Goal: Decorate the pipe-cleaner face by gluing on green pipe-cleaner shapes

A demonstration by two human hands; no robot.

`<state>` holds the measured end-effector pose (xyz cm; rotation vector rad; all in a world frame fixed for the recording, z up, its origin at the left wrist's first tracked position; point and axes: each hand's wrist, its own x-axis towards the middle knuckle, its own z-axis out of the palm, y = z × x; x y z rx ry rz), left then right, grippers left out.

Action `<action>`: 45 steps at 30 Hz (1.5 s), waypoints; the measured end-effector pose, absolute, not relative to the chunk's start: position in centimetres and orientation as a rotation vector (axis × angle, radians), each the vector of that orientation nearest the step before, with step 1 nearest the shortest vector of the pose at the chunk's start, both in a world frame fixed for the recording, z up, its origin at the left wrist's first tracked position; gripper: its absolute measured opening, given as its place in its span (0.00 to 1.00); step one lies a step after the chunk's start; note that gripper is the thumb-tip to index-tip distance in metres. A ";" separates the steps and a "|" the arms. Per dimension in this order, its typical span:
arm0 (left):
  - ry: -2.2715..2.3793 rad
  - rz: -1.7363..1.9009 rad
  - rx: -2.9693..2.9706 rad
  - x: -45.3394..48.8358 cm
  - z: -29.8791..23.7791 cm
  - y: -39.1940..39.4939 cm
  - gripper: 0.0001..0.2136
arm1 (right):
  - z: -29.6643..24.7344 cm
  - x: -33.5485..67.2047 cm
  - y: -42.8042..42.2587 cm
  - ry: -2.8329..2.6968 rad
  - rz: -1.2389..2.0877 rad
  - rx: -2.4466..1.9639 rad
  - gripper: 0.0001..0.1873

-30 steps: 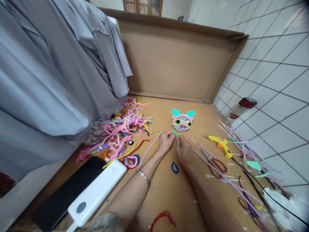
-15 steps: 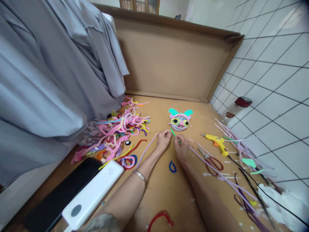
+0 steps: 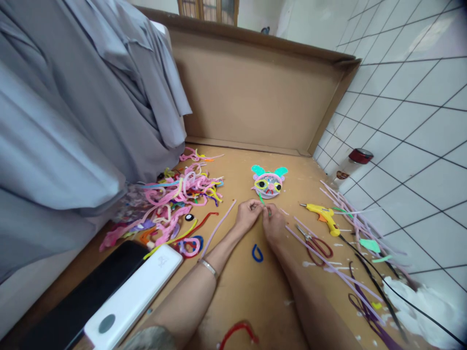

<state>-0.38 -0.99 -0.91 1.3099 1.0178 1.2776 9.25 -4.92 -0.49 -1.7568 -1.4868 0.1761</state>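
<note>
My left hand (image 3: 249, 214) and my right hand (image 3: 273, 224) meet over the middle of the cardboard, fingertips pinched together. Between them is a short green pipe cleaner (image 3: 261, 198), its upper end sticking out above the fingers and the rest mostly hidden. Just beyond lies a round animal face (image 3: 269, 185) with turquoise ears, yellow-rimmed black eyes and a pink edge. A blue pipe cleaner loop (image 3: 257, 253) rests below my hands. To the left of my left wrist lies a straight lilac pipe cleaner (image 3: 219, 228).
A tangled heap of pipe cleaners (image 3: 182, 189), a white power bank (image 3: 134, 296) and a black phone-like slab (image 3: 87, 291) lie left. On the right are red-handled scissors (image 3: 316, 245), a yellow glue gun (image 3: 323, 216), lilac pipe cleaners and a red-lidded jar (image 3: 359, 156). A cardboard wall (image 3: 251, 92) stands behind.
My fingertips have come closer together around the green pipe cleaner, and less of it shows. The whole view has shifted slightly; the objects on the cardboard lie as before.
</note>
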 end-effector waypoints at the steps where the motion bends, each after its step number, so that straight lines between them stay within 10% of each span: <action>1: 1.019 1.271 1.295 -0.3 -0.9 -1.0 0.05 | -0.4 9.1 -5.1 -1.521 0.156 -1.798 0.14; 45: 1.168 1.200 1.700 -0.8 -0.5 -0.7 0.07 | -1.7 9.6 -4.7 -1.684 -0.051 -1.680 0.15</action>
